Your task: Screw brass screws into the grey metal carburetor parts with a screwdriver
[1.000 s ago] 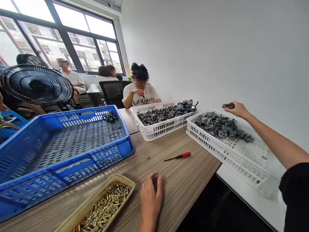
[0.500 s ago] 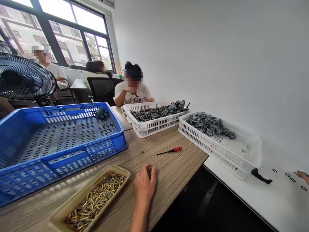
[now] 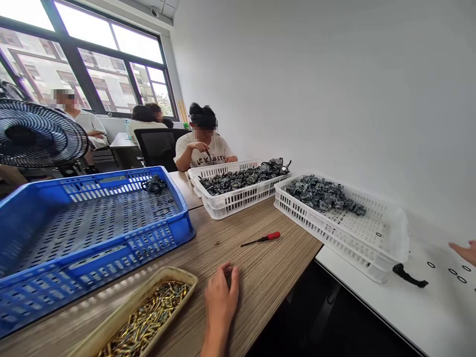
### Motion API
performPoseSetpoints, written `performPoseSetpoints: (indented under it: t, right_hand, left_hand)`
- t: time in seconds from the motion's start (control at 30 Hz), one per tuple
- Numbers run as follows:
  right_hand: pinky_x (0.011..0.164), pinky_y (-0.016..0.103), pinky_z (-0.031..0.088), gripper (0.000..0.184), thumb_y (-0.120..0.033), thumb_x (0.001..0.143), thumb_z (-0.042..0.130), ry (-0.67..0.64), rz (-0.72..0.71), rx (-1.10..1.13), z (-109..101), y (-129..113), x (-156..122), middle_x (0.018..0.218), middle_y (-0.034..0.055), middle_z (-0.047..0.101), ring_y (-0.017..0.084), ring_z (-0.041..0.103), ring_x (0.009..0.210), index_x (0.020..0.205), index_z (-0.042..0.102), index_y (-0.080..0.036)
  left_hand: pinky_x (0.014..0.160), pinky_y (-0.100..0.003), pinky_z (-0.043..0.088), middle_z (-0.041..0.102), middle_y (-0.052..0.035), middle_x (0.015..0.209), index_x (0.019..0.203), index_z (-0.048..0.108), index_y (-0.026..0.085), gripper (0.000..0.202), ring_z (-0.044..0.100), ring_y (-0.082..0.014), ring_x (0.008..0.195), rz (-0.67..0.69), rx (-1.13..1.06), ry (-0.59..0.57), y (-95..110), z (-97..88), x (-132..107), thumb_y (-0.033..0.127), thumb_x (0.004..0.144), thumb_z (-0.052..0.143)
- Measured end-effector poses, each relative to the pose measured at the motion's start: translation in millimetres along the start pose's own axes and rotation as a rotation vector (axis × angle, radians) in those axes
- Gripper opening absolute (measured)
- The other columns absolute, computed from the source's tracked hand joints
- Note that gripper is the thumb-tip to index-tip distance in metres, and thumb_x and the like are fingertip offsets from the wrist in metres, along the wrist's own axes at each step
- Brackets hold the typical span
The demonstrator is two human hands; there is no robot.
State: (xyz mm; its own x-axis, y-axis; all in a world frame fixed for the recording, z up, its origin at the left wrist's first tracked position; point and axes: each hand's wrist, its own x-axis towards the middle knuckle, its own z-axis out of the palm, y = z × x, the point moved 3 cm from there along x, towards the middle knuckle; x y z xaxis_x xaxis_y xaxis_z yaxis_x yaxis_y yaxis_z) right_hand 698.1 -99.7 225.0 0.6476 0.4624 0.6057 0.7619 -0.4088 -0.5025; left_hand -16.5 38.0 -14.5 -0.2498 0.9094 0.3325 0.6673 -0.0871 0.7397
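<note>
Worktable (image 3: 282, 277): brown wood-grain top, bearing the screwdriver (image 3: 265, 238).
Screwdriver: red handle end, dark thin shaft; lies flat, handle toward the right.
Screw tray (image 3: 193, 283): oblong, pale yellowish, stained inside; left of the screwdriver and nearer the camera.
Screws (image 3: 148, 317): gold- and silver-toned, heaped loosely in the screw tray.
Left hand (image 3: 222, 292): resting on the wood, nearer the camera than the screwdriver; fingers loosely bent, thumb slightly apart; cannot tell whether it grips anything.
Right hand (image 3: 464, 252): well right of the screwdriver, cut off at the edge; 1 digit points left; grip cannot be told.
Black rings (image 3: 452, 269): thin, scattered right of the screwdriver, near the right hand.
</note>
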Motion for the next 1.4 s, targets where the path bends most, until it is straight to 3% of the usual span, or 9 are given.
performPoseSetpoints:
  t: [0.07,0.17,0.27,0.43,0.57,0.73,1.07,1.23,1.4]
  right_hand:
    - [0.077,0.070,0.052,0.038,-0.057,0.085,0.075,-0.033,0.169,-0.129,23.9,-21.3,19.3,0.122,0.0333,0.068,0.053,0.069,0.120,0.118,0.076,-0.037]
    - [0.094,0.064,0.053,0.046,-0.042,0.089,0.060,-0.251,-0.148,-0.158,89.6,-103.8,51.3,0.122,0.0365,0.069,0.051,0.066,0.125,0.126,0.069,-0.016]
    - [0.098,0.046,0.055,0.039,-0.038,0.093,0.059,-0.378,-0.362,-0.108,168.3,-198.4,62.7,0.129,0.0278,0.071,0.035,0.071,0.115,0.124,0.068,-0.014]
    - [0.093,0.035,0.055,0.029,-0.035,0.098,0.068,-0.578,-0.667,-0.146,285.2,-319.7,24.0,0.123,0.0180,0.075,0.029,0.072,0.109,0.119,0.071,-0.016]
    - [0.093,0.035,0.055,0.029,-0.032,0.097,0.072,-0.622,-0.757,-0.226,333.8,-362.2,-13.2,0.130,0.0193,0.073,0.031,0.071,0.116,0.121,0.070,-0.015]
    - [0.088,0.035,0.053,0.018,-0.018,0.099,0.062,-0.596,-0.787,-0.331,351.7,-369.3,-28.9,0.125,0.0223,0.072,0.032,0.072,0.112,0.114,0.071,-0.012]
    - [0.069,0.034,0.044,0.023,-0.019,0.104,0.053,-0.493,-0.841,-0.322,358.8,-354.8,-22.4,0.113,0.0232,0.075,0.033,0.071,0.101,0.110,0.074,-0.012]
    - [0.073,0.038,0.047,0.027,-0.019,0.102,0.051,-0.457,-0.840,-0.248,343.7,-359.1,-6.6,0.110,0.0273,0.078,0.034,0.072,0.093,0.107,0.076,-0.011]
    - [0.080,0.039,0.049,0.033,-0.024,0.100,0.050,-0.490,-0.866,-0.161,306.4,-383.0,13.6,0.118,0.0299,0.076,0.034,0.072,0.098,0.113,0.075,-0.006]
  left_hand:
    - [0.086,-0.050,0.058,0.080,-0.0169,0.112,0.112,0.068,0.019,0.051,0.075,-0.0360,0.100,0.003,-0.007,-0.008,-1.9,0.2,0.3,0.061,0.095,0.044]
    - [0.085,-0.050,0.059,0.081,-0.0170,0.111,0.112,0.069,0.019,0.053,0.076,-0.0358,0.099,-0.001,-0.037,-0.039,-9.3,1.2,2.5,0.064,0.093,0.048]
    - [0.086,-0.051,0.059,0.081,-0.0172,0.113,0.114,0.070,0.019,0.055,0.076,-0.0361,0.101,0.004,-0.053,-0.040,-15.7,1.8,2.7,0.066,0.093,0.049]
    - [0.087,-0.051,0.060,0.081,-0.0154,0.109,0.113,0.071,0.020,0.051,0.076,-0.0350,0.101,0.048,-0.071,-0.001,-13.1,1.2,-3.0,0.063,0.098,0.050]
    - [0.083,-0.047,0.059,0.081,-0.0135,0.106,0.113,0.071,0.020,0.041,0.076,-0.0327,0.098,0.099,-0.037,0.043,-3.3,-1.3,-9.8,0.054,0.102,0.051]
    - [0.083,-0.043,0.058,0.081,-0.0117,0.109,0.117,0.071,0.022,0.031,0.076,-0.0302,0.101,0.104,0.018,0.038,4.6,-0.1,-16.5,0.043,0.105,0.052]
    - [0.090,-0.044,0.057,0.079,-0.0108,0.115,0.123,0.068,0.022,0.029,0.074,-0.0299,0.108,0.077,0.003,0.025,12.6,0.3,-19.5,0.040,0.107,0.052]
    - [0.091,-0.046,0.056,0.079,-0.0113,0.110,0.119,0.068,0.021,0.029,0.073,-0.0305,0.104,0.035,-0.020,0.058,17.3,1.7,-19.1,0.040,0.106,0.050]
    - [0.090,-0.046,0.054,0.079,-0.0105,0.107,0.116,0.067,0.022,0.027,0.072,-0.0307,0.103,0.018,-0.040,0.059,20.2,1.8,-16.3,0.041,0.105,0.051]
